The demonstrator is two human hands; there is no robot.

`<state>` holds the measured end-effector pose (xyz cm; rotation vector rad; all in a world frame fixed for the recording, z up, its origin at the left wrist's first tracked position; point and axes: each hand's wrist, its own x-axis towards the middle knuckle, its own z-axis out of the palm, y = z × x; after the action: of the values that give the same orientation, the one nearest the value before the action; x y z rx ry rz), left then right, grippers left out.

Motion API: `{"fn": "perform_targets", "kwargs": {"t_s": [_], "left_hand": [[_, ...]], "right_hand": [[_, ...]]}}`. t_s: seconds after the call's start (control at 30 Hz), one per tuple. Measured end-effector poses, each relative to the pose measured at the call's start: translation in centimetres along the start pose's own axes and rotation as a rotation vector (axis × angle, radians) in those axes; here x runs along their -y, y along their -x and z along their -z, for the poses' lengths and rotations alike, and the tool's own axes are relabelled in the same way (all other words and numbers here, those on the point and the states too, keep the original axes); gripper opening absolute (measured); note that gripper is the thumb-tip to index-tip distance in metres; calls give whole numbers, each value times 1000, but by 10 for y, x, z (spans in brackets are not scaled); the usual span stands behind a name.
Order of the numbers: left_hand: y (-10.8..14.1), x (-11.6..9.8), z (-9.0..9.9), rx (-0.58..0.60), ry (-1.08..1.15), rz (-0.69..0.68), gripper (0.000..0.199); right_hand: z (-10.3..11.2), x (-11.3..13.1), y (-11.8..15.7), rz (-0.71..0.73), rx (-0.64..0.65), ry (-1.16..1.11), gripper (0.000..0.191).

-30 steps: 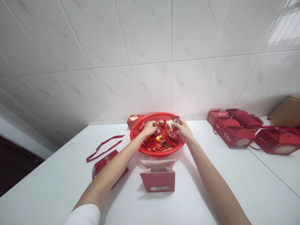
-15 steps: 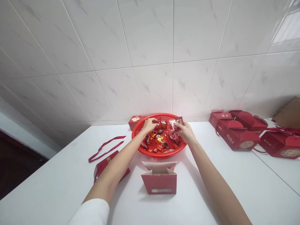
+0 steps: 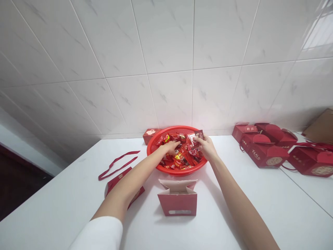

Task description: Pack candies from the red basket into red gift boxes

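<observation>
Several wrapped candies (image 3: 179,163) in red and gold fill a red plastic basket (image 3: 179,173). Over them my left hand (image 3: 170,148) reaches in, its fingers stretched out and touching the candies, with nothing visibly gripped. At the basket's right rim my right hand (image 3: 206,146) is closed on small candy packets, a dark red one (image 3: 199,135) and a white-and-red one (image 3: 191,137) beside it. In front of the basket stands a red paper box (image 3: 177,204) with its top open toward me.
Left of the box lies a flat red carton (image 3: 136,198), partly under my left forearm, near a red ribbon (image 3: 111,166). A small red box (image 3: 149,135) sits behind the basket. Folded red gift boxes (image 3: 267,152) stand at right, before a brown cardboard box (image 3: 319,126).
My left hand has moved down and slightly right, from the basket's back left to the candies in its middle, and its fingers have spread. My right hand stays put, holding the packets.
</observation>
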<state>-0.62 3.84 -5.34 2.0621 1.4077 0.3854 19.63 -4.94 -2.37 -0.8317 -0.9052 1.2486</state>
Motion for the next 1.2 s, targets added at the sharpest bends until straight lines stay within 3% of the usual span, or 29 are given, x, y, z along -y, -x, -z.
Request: {"fn": "perform_targets", "kwargs": {"t_s": [0.07, 0.13, 0.3, 0.37, 0.63, 0.93, 1.03, 1.2], "left_hand": [[-2, 0, 0, 28, -18, -1, 75], [-3, -1, 1, 49, -32, -6, 70], [2, -4, 6, 82, -27, -40, 22], [4, -6, 11, 91, 4, -57, 14], [15, -16, 34, -68, 251, -163, 33], [30, -35, 32, -112, 440, -241, 46], [43, -44, 30, -134, 516, -253, 46], [81, -62, 28, -205, 825, -280, 46]], "right_hand": [[0, 0, 0, 0, 10, 8, 32], [0, 0, 0, 2, 22, 15, 32], [-1, 2, 2, -2, 30, 5, 31], [-2, 3, 3, -7, 27, 2, 32], [-5, 5, 4, -12, 10, -2, 35], [-6, 7, 5, -16, 12, -32, 36], [-8, 12, 7, -25, 27, -31, 36], [-13, 32, 20, 0, 96, 5, 40]]}}
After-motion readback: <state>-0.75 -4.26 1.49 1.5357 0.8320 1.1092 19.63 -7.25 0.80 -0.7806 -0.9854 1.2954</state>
